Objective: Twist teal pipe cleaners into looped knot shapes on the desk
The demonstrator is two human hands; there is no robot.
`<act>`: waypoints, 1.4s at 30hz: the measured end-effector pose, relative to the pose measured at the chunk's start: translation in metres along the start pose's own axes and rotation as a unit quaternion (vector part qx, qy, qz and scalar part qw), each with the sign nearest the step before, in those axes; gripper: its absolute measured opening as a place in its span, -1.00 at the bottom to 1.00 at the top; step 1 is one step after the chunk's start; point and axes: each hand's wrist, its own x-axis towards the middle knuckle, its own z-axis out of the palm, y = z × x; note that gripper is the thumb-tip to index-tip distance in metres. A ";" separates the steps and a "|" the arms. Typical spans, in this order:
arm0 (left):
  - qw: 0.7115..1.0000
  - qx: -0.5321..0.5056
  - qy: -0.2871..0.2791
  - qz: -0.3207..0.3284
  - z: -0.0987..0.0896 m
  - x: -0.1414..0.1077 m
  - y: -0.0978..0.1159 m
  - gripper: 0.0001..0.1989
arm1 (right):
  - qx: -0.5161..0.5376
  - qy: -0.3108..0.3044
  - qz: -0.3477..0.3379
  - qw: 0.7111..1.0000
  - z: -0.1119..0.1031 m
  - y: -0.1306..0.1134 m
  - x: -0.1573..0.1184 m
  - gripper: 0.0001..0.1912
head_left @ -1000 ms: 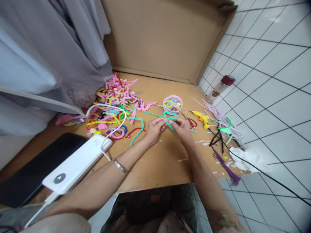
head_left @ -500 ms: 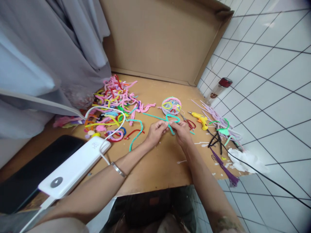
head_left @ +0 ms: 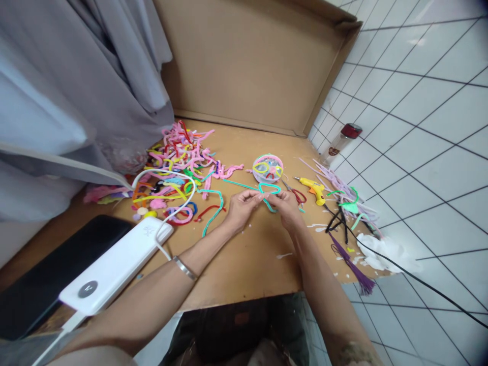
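Between my two hands is a teal pipe cleaner [head_left: 270,185] bent into a loop, with one straight end stretching left and another end sticking out to the right. My left hand [head_left: 244,206] pinches it at the base of the loop. My right hand [head_left: 285,206] grips the same piece close by, fingertips nearly touching those of the left. Just beyond the loop lies a round clear container [head_left: 268,169] with pink and yellow pieces on it. Red-handled scissors [head_left: 299,195] rest right of the container, partly behind my right hand.
Colourful pipe cleaners [head_left: 186,152] are heaped at the back left. A white power bank [head_left: 114,267] with a cable lies nearer. At right are a yellow glue gun [head_left: 313,188], lilac stems [head_left: 335,178] and a purple tassel [head_left: 356,269]. A cardboard panel [head_left: 244,66] stands behind.
The teal loop looks flatter and sits slightly lower in view. My fingers have shifted a little around its base; both hands remain on it.
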 end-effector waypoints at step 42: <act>0.998 0.025 -0.047 -0.032 0.005 -0.009 0.001 -0.64 | -0.100 0.080 -0.135 0.983 -0.015 0.011 0.012 -0.66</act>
